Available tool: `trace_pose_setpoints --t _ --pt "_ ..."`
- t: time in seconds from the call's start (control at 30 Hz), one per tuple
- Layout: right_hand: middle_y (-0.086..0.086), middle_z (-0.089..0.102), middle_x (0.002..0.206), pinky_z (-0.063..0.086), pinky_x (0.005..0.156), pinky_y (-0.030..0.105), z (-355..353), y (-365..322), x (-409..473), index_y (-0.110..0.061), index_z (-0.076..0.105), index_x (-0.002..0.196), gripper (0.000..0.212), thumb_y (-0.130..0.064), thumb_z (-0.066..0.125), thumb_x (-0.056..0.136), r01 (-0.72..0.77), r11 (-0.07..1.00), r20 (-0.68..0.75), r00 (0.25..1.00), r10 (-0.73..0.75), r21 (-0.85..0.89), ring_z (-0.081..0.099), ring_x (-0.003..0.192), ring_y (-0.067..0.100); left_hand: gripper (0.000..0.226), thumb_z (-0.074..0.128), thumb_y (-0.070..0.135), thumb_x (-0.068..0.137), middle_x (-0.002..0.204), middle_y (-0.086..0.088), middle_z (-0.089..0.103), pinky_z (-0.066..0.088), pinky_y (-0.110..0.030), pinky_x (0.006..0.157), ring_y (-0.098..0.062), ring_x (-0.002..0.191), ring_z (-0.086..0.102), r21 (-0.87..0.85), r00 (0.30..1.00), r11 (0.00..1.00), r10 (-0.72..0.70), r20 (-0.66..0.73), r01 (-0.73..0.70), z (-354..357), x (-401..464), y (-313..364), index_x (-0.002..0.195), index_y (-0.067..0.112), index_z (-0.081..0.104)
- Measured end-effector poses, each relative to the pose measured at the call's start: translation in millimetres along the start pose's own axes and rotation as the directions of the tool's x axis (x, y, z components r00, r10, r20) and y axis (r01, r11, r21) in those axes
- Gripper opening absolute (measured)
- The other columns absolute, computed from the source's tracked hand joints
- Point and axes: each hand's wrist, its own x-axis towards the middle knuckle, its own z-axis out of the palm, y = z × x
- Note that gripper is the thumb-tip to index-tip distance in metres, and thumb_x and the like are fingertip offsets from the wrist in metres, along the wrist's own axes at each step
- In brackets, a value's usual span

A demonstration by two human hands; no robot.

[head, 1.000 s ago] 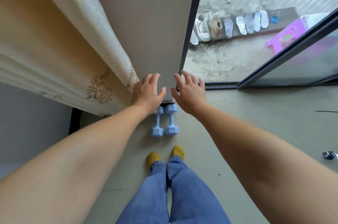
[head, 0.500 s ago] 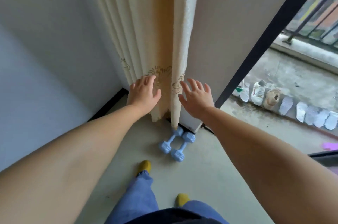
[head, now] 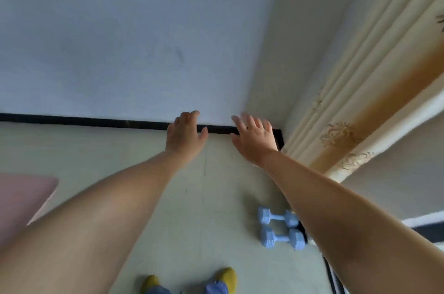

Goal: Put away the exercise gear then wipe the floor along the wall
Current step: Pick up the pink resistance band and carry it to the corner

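Two light blue dumbbells (head: 280, 227) lie side by side on the grey floor at the lower right, close to the wall corner and partly behind my right forearm. My left hand (head: 183, 136) and my right hand (head: 255, 138) are stretched out in front of me, empty, with fingers spread and relaxed. Both hover in front of the black skirting board (head: 96, 121) at the foot of the white wall. Neither hand touches the dumbbells. A corner of a pink mat (head: 21, 200) shows at the left edge.
A cream curtain (head: 365, 101) with gold embroidery hangs at the right, reaching the floor near the corner. My feet in yellow socks (head: 225, 275) stand at the bottom. Bare grey floor (head: 108, 154) runs along the wall to the left.
My view has swung left from the curtain and balcony door to the white wall and skirting. The dumbbells now sit at the lower right. Both hands stay out in front, empty.
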Motion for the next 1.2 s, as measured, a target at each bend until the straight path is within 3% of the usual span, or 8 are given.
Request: trace_pose_setpoints --t 0.17,0.37,0.43,0.57,0.77,0.87,1.07,1.2 --pt "0.002 0.016 0.156 0.011 0.117 0.047 -1 -150 13 -0.026 0.017 0.148 0.051 -0.042 0.026 0.100 0.312 0.949 0.025 0.950 -0.311 -0.044 0.017 0.143 0.021 0.054 0.047 0.034 0.094 0.142 -0.010 0.039 0.029 -0.042 0.107 -0.027 0.131 0.037 0.078 0.962 0.967 -0.231 -0.145 0.244 -80 -81 -126 0.142 0.012 0.034" --pt "0.003 0.014 0.158 0.010 0.118 0.050 19 -359 -26 -0.026 0.013 0.149 0.054 -0.045 0.024 0.100 0.541 0.841 0.052 0.841 -0.539 -0.037 0.017 0.144 0.024 0.053 0.049 0.035 0.093 0.137 -0.011 0.043 0.033 -0.042 0.102 -0.030 0.125 0.041 0.098 0.825 0.834 -0.507 -0.251 0.543 -169 -241 -277 0.139 0.013 0.036" --pt "0.004 0.013 0.158 0.009 0.118 0.051 30 -435 -56 -0.026 0.012 0.150 0.054 -0.045 0.024 0.100 0.630 0.776 0.074 0.775 -0.628 -0.014 0.015 0.145 0.025 0.053 0.052 0.034 0.091 0.134 -0.012 0.045 0.034 -0.043 0.100 -0.031 0.124 0.043 0.095 0.744 0.758 -0.596 -0.303 0.645 -196 -301 -329 0.138 0.012 0.038" --pt "0.004 0.014 0.158 0.007 0.117 0.052 46 -575 -119 -0.025 0.015 0.150 0.053 -0.044 0.025 0.101 0.826 0.563 0.096 0.559 -0.824 0.019 0.015 0.145 0.024 0.059 0.054 0.034 0.090 0.136 -0.015 0.044 0.035 -0.045 0.100 -0.033 0.125 0.043 0.101 0.575 0.581 -0.737 -0.355 0.808 -252 -404 -410 0.141 0.011 0.036" --pt "0.003 0.017 0.157 0.010 0.116 0.051 63 -719 -155 -0.024 0.017 0.149 0.052 -0.042 0.026 0.101 0.921 0.390 0.113 0.387 -0.915 0.012 0.018 0.144 0.024 0.059 0.049 0.037 0.092 0.141 -0.011 0.040 0.031 -0.041 0.106 -0.029 0.127 0.041 0.096 0.480 0.479 -0.803 -0.353 0.872 -297 -493 -497 0.144 0.014 0.031" --pt "0.004 0.017 0.157 0.011 0.116 0.051 73 -767 -146 -0.024 0.018 0.150 0.053 -0.041 0.027 0.101 0.941 0.339 0.139 0.337 -0.931 -0.008 0.018 0.143 0.024 0.059 0.047 0.037 0.093 0.142 -0.010 0.038 0.028 -0.041 0.107 -0.029 0.129 0.038 0.038 0.421 0.436 -0.838 -0.348 0.899 -306 -506 -532 0.144 0.014 0.029" --pt "0.003 0.016 0.157 0.010 0.116 0.050 89 -886 -90 -0.024 0.018 0.149 0.052 -0.040 0.028 0.101 0.958 0.284 0.150 0.287 -0.946 -0.042 0.018 0.143 0.022 0.057 0.044 0.038 0.094 0.140 -0.007 0.038 0.028 -0.040 0.107 -0.026 0.127 0.039 0.012 0.397 0.423 -0.838 -0.375 0.906 -347 -493 -627 0.144 0.015 0.028" --pt "0.003 0.016 0.157 0.011 0.116 0.051 80 -983 -53 -0.023 0.019 0.149 0.052 -0.039 0.028 0.101 0.978 0.205 0.135 0.209 -0.969 -0.045 0.019 0.143 0.023 0.054 0.043 0.037 0.095 0.139 -0.007 0.038 0.028 -0.039 0.107 -0.025 0.126 0.039 -0.059 0.310 0.366 -0.855 -0.416 0.929 -398 -481 -700 0.143 0.017 0.028"
